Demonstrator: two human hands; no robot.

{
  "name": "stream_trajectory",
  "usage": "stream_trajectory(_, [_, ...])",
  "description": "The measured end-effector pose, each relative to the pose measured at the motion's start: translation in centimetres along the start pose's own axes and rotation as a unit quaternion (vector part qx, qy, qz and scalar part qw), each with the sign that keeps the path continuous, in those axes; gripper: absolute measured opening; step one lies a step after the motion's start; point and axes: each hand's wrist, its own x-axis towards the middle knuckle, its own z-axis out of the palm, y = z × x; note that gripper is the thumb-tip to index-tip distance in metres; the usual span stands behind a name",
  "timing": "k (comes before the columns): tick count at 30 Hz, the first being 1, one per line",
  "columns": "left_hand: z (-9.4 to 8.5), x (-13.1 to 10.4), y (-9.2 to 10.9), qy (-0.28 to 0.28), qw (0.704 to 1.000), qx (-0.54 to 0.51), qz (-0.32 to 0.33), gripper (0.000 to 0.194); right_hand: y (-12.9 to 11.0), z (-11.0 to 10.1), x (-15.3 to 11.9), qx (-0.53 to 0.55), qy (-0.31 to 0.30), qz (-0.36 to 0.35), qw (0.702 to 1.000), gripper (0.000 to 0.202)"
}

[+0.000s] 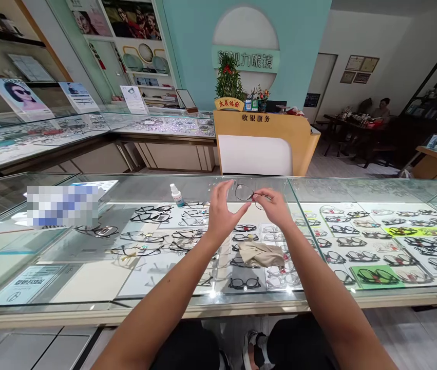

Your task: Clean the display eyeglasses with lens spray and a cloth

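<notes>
Above the glass counter, my right hand (272, 206) pinches a pair of thin dark-framed eyeglasses (244, 192) near the bridge. One round lens faces the space between my hands; the other is partly hidden behind my right fingers. My left hand (222, 211) is beside the eyeglasses, thumb and fingers spread apart. Its fingertips are close to the outer end of the frame; whether they touch it I cannot tell. A crumpled beige cloth (261, 254) lies on the counter between my forearms. To the left of my hands stands a small white spray bottle (177, 196).
Rows of eyeglasses (244, 283) fill the glass display counter (87, 307). A blurred white-and-blue item (62, 205) lies at the left. Beyond are a yellow cash desk (306, 149) and another display case (175, 134). A person (383, 110) sits at a far table.
</notes>
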Motion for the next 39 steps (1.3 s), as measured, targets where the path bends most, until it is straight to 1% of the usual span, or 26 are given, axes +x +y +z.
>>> stream_trajectory(2, [0.2, -0.1, -0.1, 0.002, 1.0, 0.004, 0.007, 0.066, 0.0, 0.2, -0.2, -0.033, -0.005, -0.019, 0.999, 0.019])
stream_trajectory(5, [0.4, -0.3, -0.2, 0.015, 1.0, 0.008, 0.016, 0.06, 0.2, 0.4, -0.3, -0.052, -0.014, -0.04, 0.998, 0.019])
stream_trajectory(10, [0.6, -0.4, -0.3, 0.024, 1.0, -0.005, 0.001, 0.059, 0.2, 0.5, -0.3, -0.074, -0.017, -0.056, 0.996, 0.019])
stream_trajectory(12, [0.7, -0.4, -0.3, 0.036, 0.999, -0.014, -0.014, 0.061, 0.2, 0.6, -0.3, -0.087, 0.002, -0.073, 0.994, 0.015])
stream_trajectory(14, [0.7, -0.3, -0.3, 0.058, 0.998, -0.019, -0.028, 0.062, 0.3, 0.7, -0.3, -0.094, 0.054, -0.084, 0.991, 0.015])
stream_trajectory(15, [0.6, -0.2, -0.4, 0.069, 0.997, -0.02, -0.033, 0.062, 0.4, 0.7, -0.3, -0.092, 0.086, -0.079, 0.989, 0.017])
stream_trajectory(17, [0.5, 0.1, -0.5, 0.089, 0.995, -0.019, -0.035, 0.06, 0.6, 0.6, -0.1, -0.073, 0.143, -0.044, 0.986, 0.022])
stream_trajectory(19, [0.3, 0.2, -0.6, 0.1, 0.994, -0.025, -0.032, 0.059, 1.0, 0.6, 0.0, -0.042, 0.168, 0.011, 0.985, 0.027])
stream_trajectory(22, [0.3, 0.3, -0.7, 0.113, 0.991, -0.04, -0.053, 0.059, 1.3, 0.6, 0.1, 0.002, 0.156, 0.081, 0.984, 0.033])
stream_trajectory(25, [0.4, 0.2, -0.8, 0.123, 0.987, -0.052, -0.085, 0.064, 1.4, 0.8, 0.1, 0.047, 0.13, 0.118, 0.983, 0.037])
stream_trajectory(28, [0.5, 0.1, -1.0, 0.127, 0.985, -0.062, -0.097, 0.067, 1.3, 0.8, 0.2, 0.095, 0.116, 0.148, 0.977, 0.039])
stream_trajectory(33, [0.6, 0.2, -1.1, 0.123, 0.986, -0.067, -0.096, 0.065, 1.0, 1.0, 0.2, 0.167, 0.11, 0.182, 0.963, 0.036])
stream_trajectory(39, [0.6, 0.1, -1.0, 0.107, 0.99, -0.034, -0.084, 0.058, 1.1, 1.1, 0.2, 0.24, 0.088, 0.177, 0.95, 0.036])
